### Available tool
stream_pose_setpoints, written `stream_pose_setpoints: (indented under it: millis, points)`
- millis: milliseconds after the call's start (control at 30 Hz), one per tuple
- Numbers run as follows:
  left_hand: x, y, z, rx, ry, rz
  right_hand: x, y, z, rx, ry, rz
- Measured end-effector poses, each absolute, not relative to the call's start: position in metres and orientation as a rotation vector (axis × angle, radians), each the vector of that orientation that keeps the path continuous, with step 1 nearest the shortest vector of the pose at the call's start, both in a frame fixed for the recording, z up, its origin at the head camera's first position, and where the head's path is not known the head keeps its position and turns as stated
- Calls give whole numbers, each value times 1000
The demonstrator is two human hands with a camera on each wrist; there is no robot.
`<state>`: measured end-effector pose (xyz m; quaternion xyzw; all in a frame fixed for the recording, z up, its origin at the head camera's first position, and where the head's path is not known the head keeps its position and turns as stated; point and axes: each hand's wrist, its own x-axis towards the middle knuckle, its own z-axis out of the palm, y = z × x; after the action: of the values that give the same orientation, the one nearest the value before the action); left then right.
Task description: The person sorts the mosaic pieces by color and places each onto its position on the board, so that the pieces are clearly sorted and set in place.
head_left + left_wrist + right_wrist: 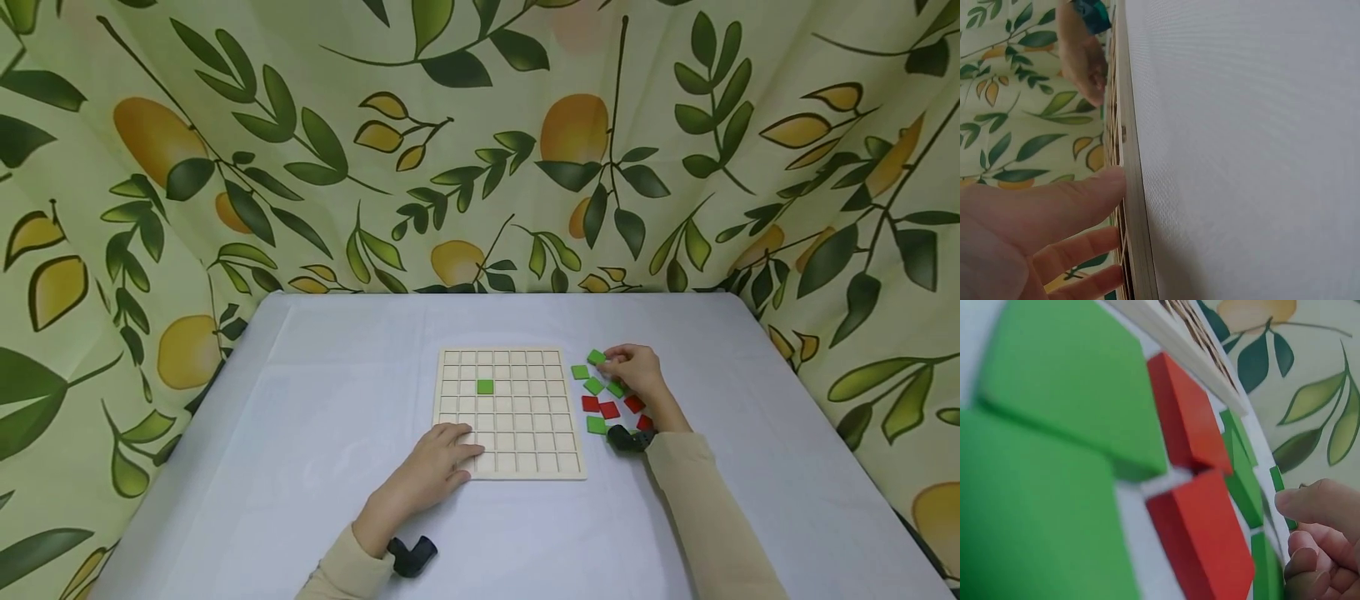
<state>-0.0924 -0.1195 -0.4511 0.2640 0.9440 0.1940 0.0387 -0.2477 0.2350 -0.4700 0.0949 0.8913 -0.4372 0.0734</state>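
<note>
A pale wooden grid board lies on the table, with one green square tile in a cell of its upper left part. My left hand rests on the board's lower left corner, fingers extended; in the left wrist view its thumb touches the board's edge. Right of the board, my right hand is at the far end of a loose group of tiles. Its thumb and fingers pinch a green tile, which the thumb partly covers. Nearer in that view lie red tiles and other green tiles.
Several red tiles and green tiles are scattered close to the board's right edge, some partly under the right hand and its black wrist device. A white cloth covers the table. A leaf-and-fruit patterned curtain stands behind it.
</note>
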Motion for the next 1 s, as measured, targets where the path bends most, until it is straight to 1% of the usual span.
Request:
stream_pose_setpoints:
  millis: [133,467,733,1000]
  points:
    - [-91,-117,-449,814,2907,600,-242,230,-465,174,2716,-1323]
    - [-89,-115,-445,788,2889,586,-228,213,-457,-4,2748,-1340]
    - [-90,-115,-450,765,2878,570,-223,203,-459,-49,2703,-1348]
    - [-88,-116,-450,767,2876,578,-217,190,-457,-191,2696,-1377]
